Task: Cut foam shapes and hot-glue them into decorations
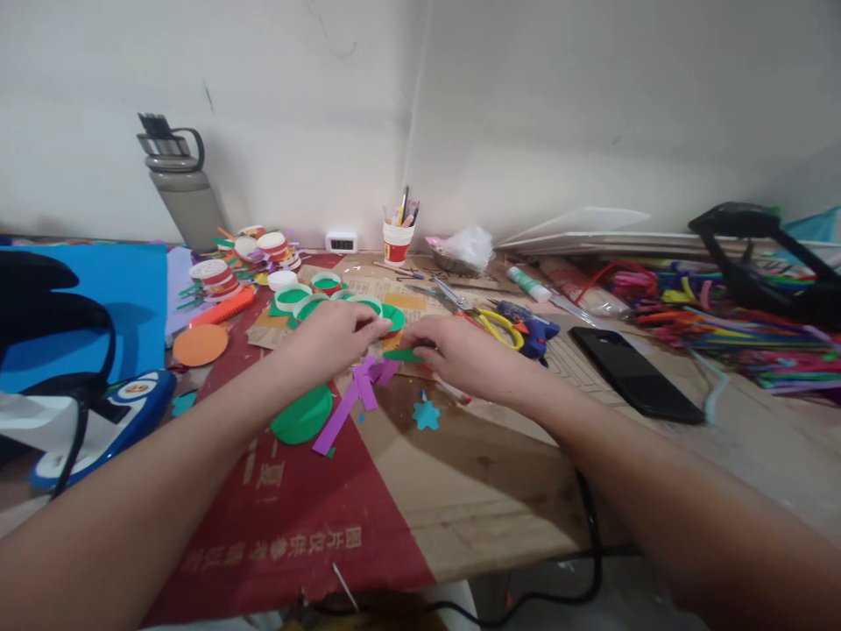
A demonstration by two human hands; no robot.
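Observation:
My left hand [338,337] is closed, thumb and fingers together beside a shallow paper-cup ring [366,304] with green paper inside it. What lies between those fingertips, if anything, is hidden. My right hand [453,349] pinches a green paper piece [402,355] seen edge-on. Under the hands lie purple paper strips [338,421], a large green paper disc [303,415] and a blue flower-shaped cutout [427,415]. Several more cup pieces with green paper [293,298] sit just beyond my left hand.
Scissors with yellow handles [499,328], a blue glue gun [540,335] and a black phone [636,372] lie to the right. Pipe cleaners [703,337] are piled farther right. A pencil cup [398,243] and small clock [342,242] stand behind; a tall bottle [187,197] is at left.

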